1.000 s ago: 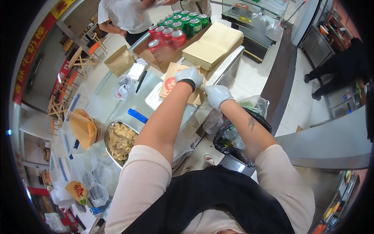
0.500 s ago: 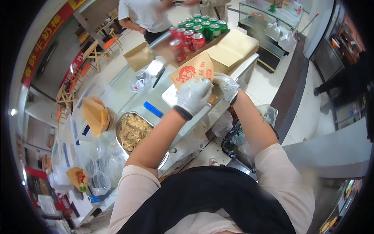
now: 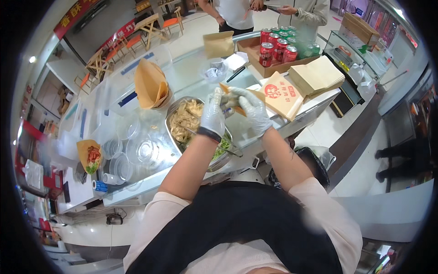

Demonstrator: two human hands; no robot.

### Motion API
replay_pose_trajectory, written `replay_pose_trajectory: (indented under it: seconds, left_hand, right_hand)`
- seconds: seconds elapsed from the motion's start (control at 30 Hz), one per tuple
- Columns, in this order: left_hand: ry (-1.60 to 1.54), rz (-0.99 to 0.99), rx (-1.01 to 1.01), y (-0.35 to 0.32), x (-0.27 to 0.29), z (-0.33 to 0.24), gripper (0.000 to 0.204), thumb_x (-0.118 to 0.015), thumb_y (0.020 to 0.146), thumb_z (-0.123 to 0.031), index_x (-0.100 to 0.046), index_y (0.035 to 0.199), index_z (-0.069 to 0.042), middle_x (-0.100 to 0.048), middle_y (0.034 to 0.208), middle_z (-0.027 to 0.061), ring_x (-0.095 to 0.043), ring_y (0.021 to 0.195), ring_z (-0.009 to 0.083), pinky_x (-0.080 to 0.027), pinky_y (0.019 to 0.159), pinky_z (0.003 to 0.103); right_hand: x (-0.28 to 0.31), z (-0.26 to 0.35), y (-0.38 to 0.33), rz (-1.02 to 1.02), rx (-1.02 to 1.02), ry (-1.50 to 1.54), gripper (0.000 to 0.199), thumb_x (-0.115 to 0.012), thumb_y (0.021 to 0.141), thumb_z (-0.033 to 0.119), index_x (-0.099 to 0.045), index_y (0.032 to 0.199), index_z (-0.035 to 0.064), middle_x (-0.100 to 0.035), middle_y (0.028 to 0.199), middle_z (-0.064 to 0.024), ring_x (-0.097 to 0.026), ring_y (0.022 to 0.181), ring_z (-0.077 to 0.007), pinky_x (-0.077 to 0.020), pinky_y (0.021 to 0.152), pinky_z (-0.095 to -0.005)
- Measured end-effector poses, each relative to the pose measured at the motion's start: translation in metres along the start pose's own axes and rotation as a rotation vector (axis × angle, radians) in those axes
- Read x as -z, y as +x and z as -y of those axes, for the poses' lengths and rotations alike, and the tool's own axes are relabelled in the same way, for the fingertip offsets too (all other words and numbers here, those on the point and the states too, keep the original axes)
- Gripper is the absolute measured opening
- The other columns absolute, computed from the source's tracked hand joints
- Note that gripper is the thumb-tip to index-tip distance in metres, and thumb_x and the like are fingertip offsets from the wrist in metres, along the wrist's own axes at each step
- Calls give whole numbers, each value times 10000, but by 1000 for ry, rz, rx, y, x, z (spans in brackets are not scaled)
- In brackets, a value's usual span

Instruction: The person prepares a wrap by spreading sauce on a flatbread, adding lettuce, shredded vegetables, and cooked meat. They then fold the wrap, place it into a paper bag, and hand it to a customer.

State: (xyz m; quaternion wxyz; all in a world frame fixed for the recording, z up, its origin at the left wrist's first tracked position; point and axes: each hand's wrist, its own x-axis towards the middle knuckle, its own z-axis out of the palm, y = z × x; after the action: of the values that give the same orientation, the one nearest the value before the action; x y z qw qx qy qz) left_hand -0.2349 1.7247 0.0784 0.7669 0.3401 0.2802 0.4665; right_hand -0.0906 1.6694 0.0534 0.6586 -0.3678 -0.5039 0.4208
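Observation:
Both of my hands wear thin clear gloves and hold a brown paper bag [image 3: 237, 108] between them, above the right end of the metal tray. My left hand [image 3: 213, 114] is closed on the bag's left edge. My right hand [image 3: 253, 110] has its fingers curled around the other side. Much of the bag is hidden behind the fingers. Below and left, the metal tray holds pale shredded food [image 3: 185, 119] and, nearer me, chopped greens [image 3: 222, 147]; tongs [image 3: 235, 153] rest across it. To the right lie a printed paper bag [image 3: 282, 95] and a stack of plain bags [image 3: 317, 76].
A carton of red and green cans [image 3: 278, 45] stands at the back right. Large paper bags [image 3: 150, 86], clear plastic bowls [image 3: 141, 150] and a filled paper pocket [image 3: 91, 156] occupy the counter's left. Two people [image 3: 235, 16] stand beyond it.
My hands have moved from beside the bag stack toward the tray with a paper bag. The view has turned right, and the greens and tongs now show.

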Motion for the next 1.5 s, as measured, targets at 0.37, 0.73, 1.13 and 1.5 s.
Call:
replay_pose_trajectory:
  seconds: [0.37,0.73,1.13,1.5]
  left_hand:
    - [546,92,425,62,39,19,174,-675,923,-247,-659,995,-90,-602,759,-2,-552,574,110,-405,465,241]
    - [1448,300,-746,-46,-18,-7,99,-599,861,-122,-547,926,-68,-632,816,192,-647,730,412,-521,638,505]
    - [109,380,-461,-31,24,-94,621,-494,1020,-495,-420,1418,-24,-513,1388,149,-450,1335,261,-377,1114,406]
    - [-181,316,-213,-45,12,-101,477,-681,942,-364,-540,1285,-64,-611,1251,132,-609,1153,242,-519,981,404]
  right_hand:
    - [8,-29,-4,-52,-234,-55,342,-406,1013,54,-601,1292,20,-640,1218,-86,-620,1093,-148,-477,1016,-298]
    - [9,-19,-16,-41,-239,-379,312,-549,994,121,-573,1277,-9,-627,1202,-99,-584,1104,-189,-500,925,-328]
    - [-44,13,-7,144,384,-824,529,-682,918,261,-520,1390,87,-575,1383,-103,-553,1265,-244,-452,1054,-387]
    - [-105,-23,18,186,418,-770,492,-658,896,304,-564,1343,120,-592,1352,-108,-576,1221,-270,-468,1003,-396]
